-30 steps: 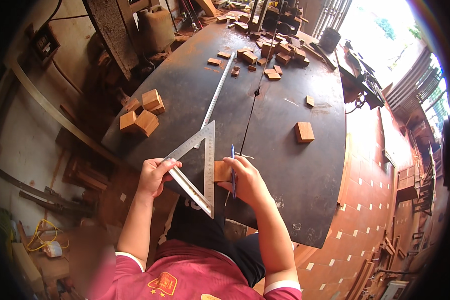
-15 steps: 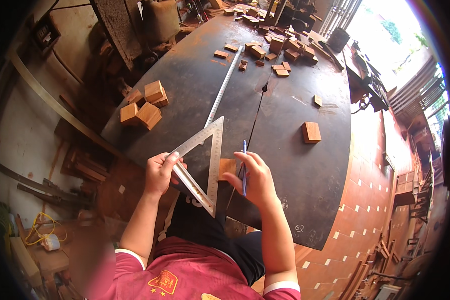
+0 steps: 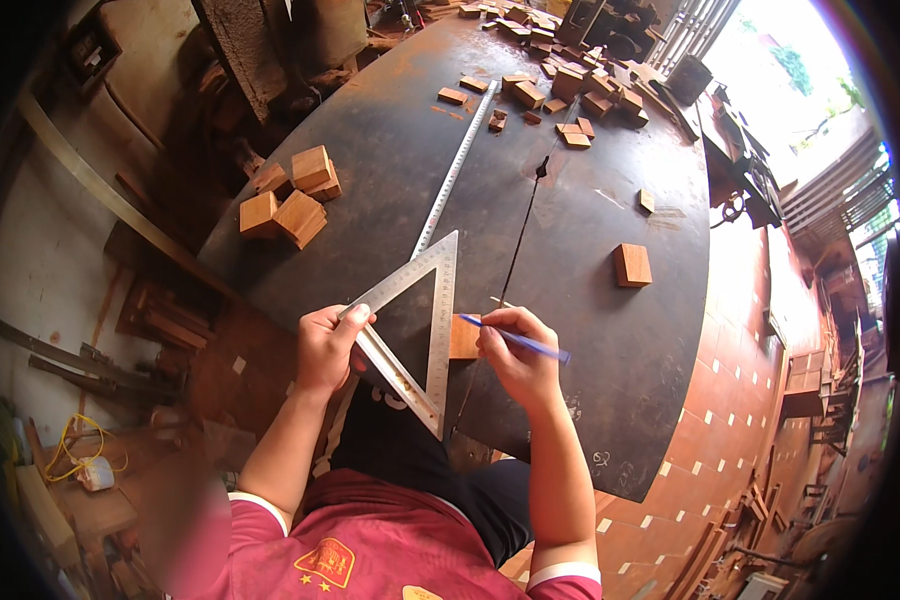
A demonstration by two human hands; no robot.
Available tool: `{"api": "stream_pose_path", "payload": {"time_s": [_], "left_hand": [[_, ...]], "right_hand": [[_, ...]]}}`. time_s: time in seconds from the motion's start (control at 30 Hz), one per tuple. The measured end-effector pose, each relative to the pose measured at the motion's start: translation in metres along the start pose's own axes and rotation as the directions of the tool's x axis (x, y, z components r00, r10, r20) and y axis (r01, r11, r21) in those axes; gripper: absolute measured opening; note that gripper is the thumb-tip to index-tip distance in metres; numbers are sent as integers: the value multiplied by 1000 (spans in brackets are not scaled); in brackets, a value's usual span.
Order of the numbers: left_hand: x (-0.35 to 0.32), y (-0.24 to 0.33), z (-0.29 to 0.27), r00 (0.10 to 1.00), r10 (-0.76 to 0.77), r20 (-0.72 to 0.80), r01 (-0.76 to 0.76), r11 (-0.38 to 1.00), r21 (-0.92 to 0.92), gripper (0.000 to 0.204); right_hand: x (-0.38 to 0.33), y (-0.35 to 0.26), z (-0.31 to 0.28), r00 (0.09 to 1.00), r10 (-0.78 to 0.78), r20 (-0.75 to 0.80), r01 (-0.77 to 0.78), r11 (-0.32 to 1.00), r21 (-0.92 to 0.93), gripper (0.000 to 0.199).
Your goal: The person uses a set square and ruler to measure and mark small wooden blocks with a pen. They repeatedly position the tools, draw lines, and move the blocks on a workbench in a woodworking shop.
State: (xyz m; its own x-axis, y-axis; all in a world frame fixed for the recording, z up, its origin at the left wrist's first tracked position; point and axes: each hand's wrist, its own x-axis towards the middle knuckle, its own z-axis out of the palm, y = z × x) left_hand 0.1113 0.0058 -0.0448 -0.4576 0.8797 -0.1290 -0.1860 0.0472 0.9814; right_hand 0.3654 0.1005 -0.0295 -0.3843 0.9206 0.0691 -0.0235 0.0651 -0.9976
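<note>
Right at the near edge of the dark round metal table [image 3: 390,190], a small wooden block [image 3: 464,337] is laid flat, & everything else is placed rel. to it. Just left of the block, touching its left side, a metal triangle square [image 3: 422,320] is set w/ its long graduated edge running along that side; its apex is pointed away from the person, its lower tip is hung past the table edge toward the lap. The square's left leg is gripped by the left hand [image 3: 327,347], fingers curled round the metal, thumb on top, well left of the block. The right hand [image 3: 518,360] is rested just right of the block & partly on it, fingers pressed together in a pinch on a blue pen [image 3: 515,340]; the pen tip is aimed at the block's top edge, but whether it's touching can't be told. Beyond the block, a long steel ruler [image 3: 457,165] is laid from near the square's apex toward the far side of the table, & a thin dark slot [image 3: 522,235] is seen running away from the block beside it. Far right of the block a second single block [image 3: 632,265] is laid alone. Far left, a cluster of wooden cubes [image 3: 292,198] is stacked at the table's rim. At the far end, well beyond the block, many scattered offcuts [image 3: 555,85] are spread.
</note>
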Motion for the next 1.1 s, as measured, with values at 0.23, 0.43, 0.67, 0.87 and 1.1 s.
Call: {"api": "stream_pose_path", "payload": {"time_s": [0.23,0.43,0.67,0.87,1.1], "left_hand": [[1,-3,1,1000,22,-9,-22,1000,17,33],[-3,-2,3,999,16,-45,-14,999,32,33],[-7,0,5,998,15,-63,-11,998,59,34],[-12,-2,7,996,20,-91,-14,997,71,33],[-10,-2,10,994,20,-103,-14,998,57,32]], "right_hand": [[2,5,4,999,-36,-6,36,999,-18,12],[3,13,5,1000,-16,-12,16,1000,5,13],[3,18,10,999,40,-25,-38,996,84,12],[1,19,10,997,73,-39,-67,986,151,12],[0,17,11,999,15,-34,-12,998,68,10]]}}
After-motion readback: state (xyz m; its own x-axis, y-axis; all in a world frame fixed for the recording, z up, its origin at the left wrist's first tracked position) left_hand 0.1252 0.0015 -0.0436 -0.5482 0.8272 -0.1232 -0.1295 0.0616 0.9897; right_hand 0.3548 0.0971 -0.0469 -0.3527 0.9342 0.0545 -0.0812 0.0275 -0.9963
